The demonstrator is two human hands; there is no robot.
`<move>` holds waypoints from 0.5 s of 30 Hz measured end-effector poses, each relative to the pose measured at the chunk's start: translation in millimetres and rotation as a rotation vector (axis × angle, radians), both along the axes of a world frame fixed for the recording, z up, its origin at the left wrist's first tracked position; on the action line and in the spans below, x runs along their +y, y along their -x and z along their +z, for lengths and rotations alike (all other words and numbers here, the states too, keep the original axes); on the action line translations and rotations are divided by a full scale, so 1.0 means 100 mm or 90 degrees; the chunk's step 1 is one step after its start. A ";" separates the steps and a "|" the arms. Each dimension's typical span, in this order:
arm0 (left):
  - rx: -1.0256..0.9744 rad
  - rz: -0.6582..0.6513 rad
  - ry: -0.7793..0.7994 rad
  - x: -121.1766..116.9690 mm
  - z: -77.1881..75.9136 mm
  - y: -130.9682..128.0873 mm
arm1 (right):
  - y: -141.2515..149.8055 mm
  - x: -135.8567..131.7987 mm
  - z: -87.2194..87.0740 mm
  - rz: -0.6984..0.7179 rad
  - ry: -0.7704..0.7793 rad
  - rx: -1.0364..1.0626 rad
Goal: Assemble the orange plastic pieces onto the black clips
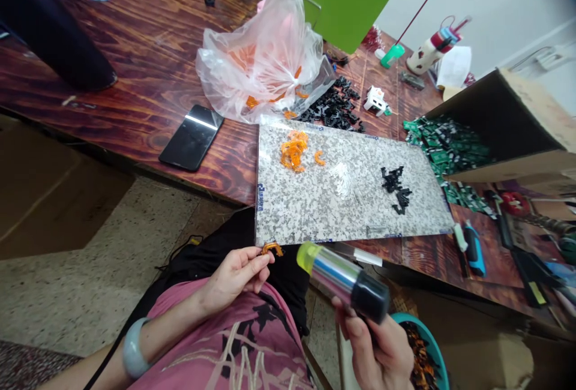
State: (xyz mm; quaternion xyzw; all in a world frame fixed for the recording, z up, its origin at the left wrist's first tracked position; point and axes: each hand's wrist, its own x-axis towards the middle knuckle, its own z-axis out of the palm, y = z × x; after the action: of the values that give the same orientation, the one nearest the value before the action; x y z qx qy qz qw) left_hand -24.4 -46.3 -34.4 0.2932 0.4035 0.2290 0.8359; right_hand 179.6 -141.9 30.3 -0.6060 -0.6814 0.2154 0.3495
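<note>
Between the thumb and fingers of my left hand (pixel 245 271) is a small curved orange plastic piece (pixel 272 249), just off the near left corner of a speckled grey slab (pixel 306 216). My right hand (pixel 378 345) grips a two-faced mallet (pixel 335 273) with a yellow face, a shiny metal middle and a black face. The mallet is in the air to the right of the orange piece, apart from it; its handle is mostly hidden by my fingers. On the slab lie a pile of orange pieces (pixel 293 151), some thin clear or silvery bits (pixel 342 181) and several black pieces (pixel 396 189).
Behind the slab are a plastic bag of orange pieces (pixel 265 72) and a black heap (pixel 335 105). A phone (pixel 192 138) lies left. Green circuit boards (pixel 436 144) spill from a cardboard box (pixel 508 120) at right. A teal basin (pixel 435 342) of pieces stands below.
</note>
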 end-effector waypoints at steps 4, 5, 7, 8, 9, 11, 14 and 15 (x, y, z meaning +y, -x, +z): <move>-0.005 -0.010 -0.023 -0.01 -0.02 0.00 | 0.05 0.01 -0.16 0.021 0.088 -0.024; -0.002 -0.013 -0.029 0.00 -0.03 0.01 | 0.06 0.02 -0.19 0.025 0.114 -0.032; 0.005 -0.017 -0.031 0.00 -0.03 0.02 | 0.03 0.05 -0.21 0.012 0.127 -0.030; 0.010 -0.019 -0.030 0.01 -0.02 0.02 | 0.01 0.06 -0.20 -0.008 0.116 -0.024; 0.014 -0.024 -0.030 0.01 -0.01 0.03 | -0.04 0.07 -0.18 -0.037 0.104 -0.018; 0.023 -0.050 -0.037 -0.01 0.02 0.05 | -0.16 0.10 -0.14 -0.121 0.088 -0.011; 0.047 -0.113 -0.061 -0.06 0.04 0.07 | -0.48 0.18 -0.19 -0.298 0.077 -0.030; 0.054 -0.124 -0.066 -0.07 0.02 0.08 | -0.64 0.21 -0.23 -0.368 0.068 -0.050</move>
State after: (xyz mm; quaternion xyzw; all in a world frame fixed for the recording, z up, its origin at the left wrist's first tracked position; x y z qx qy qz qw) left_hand -32.2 -53.5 -31.9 0.3834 0.3958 0.1542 0.8201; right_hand 243.6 -121.2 7.2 -0.8001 -0.4814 0.1193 0.3375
